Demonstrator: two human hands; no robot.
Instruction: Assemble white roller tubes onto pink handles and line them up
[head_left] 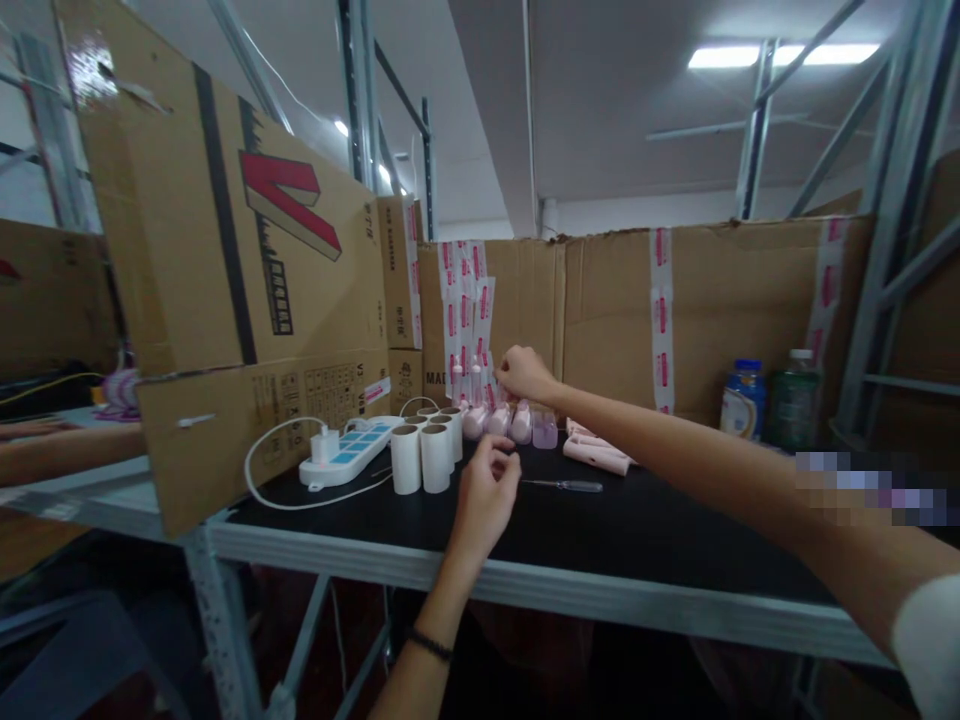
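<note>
Here, the right hand (529, 376) is above the pink bottles (520, 425) and the left hand (489, 484) in front of them, fingers bent, though whether clamped on anything I cannot tell.

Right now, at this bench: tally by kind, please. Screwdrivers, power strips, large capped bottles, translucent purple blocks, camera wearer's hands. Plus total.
Screwdriver: 1
Power strip: 1
Large capped bottles: 2
Translucent purple block: 1
Wearer's hands: 2
Total: 7
</note>
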